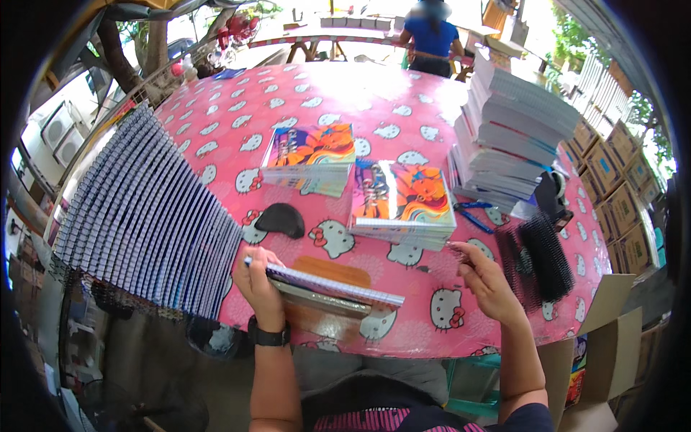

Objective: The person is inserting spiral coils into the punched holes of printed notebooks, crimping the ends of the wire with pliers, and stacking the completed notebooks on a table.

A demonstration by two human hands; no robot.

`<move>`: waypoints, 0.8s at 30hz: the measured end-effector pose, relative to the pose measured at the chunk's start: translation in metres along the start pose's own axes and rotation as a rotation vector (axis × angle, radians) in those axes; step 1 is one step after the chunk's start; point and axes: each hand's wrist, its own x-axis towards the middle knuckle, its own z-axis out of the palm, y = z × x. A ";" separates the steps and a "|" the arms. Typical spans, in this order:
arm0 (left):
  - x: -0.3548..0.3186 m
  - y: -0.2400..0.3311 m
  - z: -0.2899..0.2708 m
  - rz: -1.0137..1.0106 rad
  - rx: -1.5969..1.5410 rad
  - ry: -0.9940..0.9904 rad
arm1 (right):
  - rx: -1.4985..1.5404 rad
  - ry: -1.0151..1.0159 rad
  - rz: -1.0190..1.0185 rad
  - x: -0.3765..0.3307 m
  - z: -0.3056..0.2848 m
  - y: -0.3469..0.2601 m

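My left hand (260,284), a dark watch on its wrist, grips the left end of a thin book (338,283). The book is tilted up on edge, and a row of small marks, holes or coil, runs along its upper side. Right under it is a grey metal bar (324,299) on a wooden board (335,271). My right hand (489,282) hovers over the table to the right, thumb and index finger apart, with nothing plainly visible in it. It is nearest to a stack of colourful books (402,194). Another such stack (309,155) stands behind, to the left.
Spiral-bound books (147,223) form a tall stack at left. Loose pages or books (507,129) pile high at right. Blue-handled pliers (475,216), black plastic coils (545,259) and a dark rounded object (281,219) lie nearby. Cartons (622,194) stand beyond; a person (430,39) is behind.
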 end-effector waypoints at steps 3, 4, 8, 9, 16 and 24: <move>0.007 0.017 -0.006 -0.081 0.102 -0.008 | 0.225 -0.180 0.038 0.004 0.020 -0.020; 0.007 0.020 0.003 0.031 0.156 0.070 | 0.264 -0.230 0.032 0.005 0.021 -0.022; -0.025 0.054 0.027 0.446 0.393 -0.036 | 0.285 -0.201 -0.216 0.004 0.023 -0.013; -0.035 0.067 0.037 0.460 0.557 -0.217 | 0.258 -0.191 -0.206 0.003 0.023 -0.015; -0.047 0.068 0.057 0.465 0.643 -0.675 | 0.170 -0.058 -0.266 0.000 0.030 -0.031; -0.049 0.066 0.052 0.531 0.599 -0.665 | 0.129 -0.015 -0.389 0.002 0.035 -0.031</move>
